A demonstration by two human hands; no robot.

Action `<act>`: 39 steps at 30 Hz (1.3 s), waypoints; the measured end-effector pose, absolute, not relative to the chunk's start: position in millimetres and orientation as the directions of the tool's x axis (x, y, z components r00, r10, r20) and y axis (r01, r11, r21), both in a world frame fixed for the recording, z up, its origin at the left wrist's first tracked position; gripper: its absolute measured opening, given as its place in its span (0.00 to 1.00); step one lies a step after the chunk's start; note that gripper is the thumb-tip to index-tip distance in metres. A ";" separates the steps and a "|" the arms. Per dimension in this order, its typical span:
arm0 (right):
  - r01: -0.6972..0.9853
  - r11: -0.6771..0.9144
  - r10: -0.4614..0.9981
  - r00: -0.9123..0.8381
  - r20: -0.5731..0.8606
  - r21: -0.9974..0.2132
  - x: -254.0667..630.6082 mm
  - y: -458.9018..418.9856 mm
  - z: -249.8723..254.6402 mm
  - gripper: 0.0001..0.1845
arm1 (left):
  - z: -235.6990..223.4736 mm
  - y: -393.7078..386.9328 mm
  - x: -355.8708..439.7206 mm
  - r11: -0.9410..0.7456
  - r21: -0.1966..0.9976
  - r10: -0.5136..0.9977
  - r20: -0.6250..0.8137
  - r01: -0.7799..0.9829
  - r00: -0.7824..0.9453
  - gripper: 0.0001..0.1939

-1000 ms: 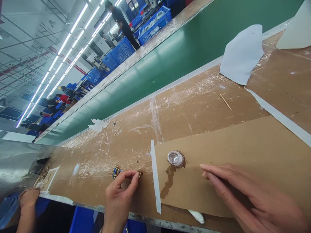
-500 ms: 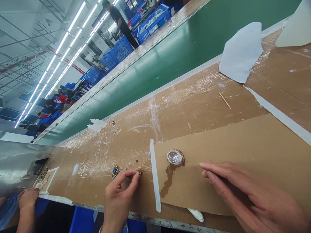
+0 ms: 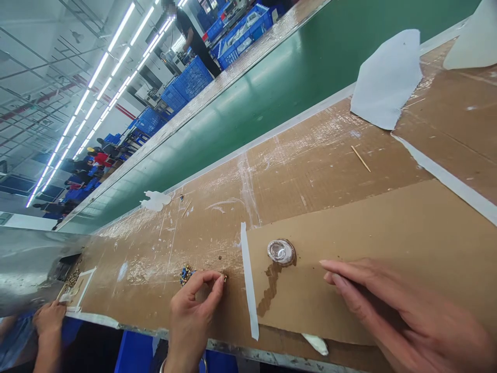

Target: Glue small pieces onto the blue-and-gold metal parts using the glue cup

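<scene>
My left hand [image 3: 194, 311] is closed in a pinch over the cardboard-covered table, thumb and forefinger meeting. Tiny gold-brown bits [image 3: 225, 278] show at its fingertips; whether they are held or lie behind is unclear. Just behind that hand sits a small heap of blue and gold pieces [image 3: 186, 273]. My right hand [image 3: 404, 305] hovers over the brown cardboard sheet [image 3: 365, 228], its fingers pressed together; anything between them is too small to make out. A small clear cup [image 3: 280, 252] with a wet brown rim stands on the sheet between my hands, beside a dark wet streak [image 3: 269, 290].
White tape [image 3: 249, 282] edges the sheet. A toothpick [image 3: 361, 158] and white pieces [image 3: 388, 77] lie farther back. Beyond runs a green conveyor belt [image 3: 272, 98]. Another person's hand [image 3: 50, 317] rests at the left near a taped patch of small brown pieces [image 3: 72, 280].
The view has shifted very slightly. Both my hands keep the same pose and place over the table, and the cup stays where it was.
</scene>
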State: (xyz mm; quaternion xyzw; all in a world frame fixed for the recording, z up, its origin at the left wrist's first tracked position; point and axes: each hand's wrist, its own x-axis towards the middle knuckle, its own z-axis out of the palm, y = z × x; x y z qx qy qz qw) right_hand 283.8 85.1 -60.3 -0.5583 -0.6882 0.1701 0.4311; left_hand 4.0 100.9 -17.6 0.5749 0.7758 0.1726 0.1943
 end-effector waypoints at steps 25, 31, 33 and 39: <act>0.620 0.194 0.931 0.128 0.342 -0.760 276.4 87.6 -51.6 0.18 | -17.0 106.2 9.4 0.154 0.416 0.987 -0.028 0.896 -0.157 0.13; 0.626 0.329 0.902 0.013 0.431 -0.707 284.1 90.2 -51.0 0.10 | -13.4 108.3 8.8 0.166 0.465 0.986 -0.070 0.869 -0.151 0.13; 0.629 0.339 0.894 0.018 0.449 -0.700 283.9 90.3 -51.2 0.10 | -12.6 107.0 7.3 0.187 0.491 0.982 -0.068 0.851 -0.177 0.14; 0.656 0.389 0.863 -0.014 0.504 -0.647 285.6 90.1 -56.3 0.10 | -10.9 88.0 11.1 0.250 0.735 0.920 0.024 0.631 -0.392 0.15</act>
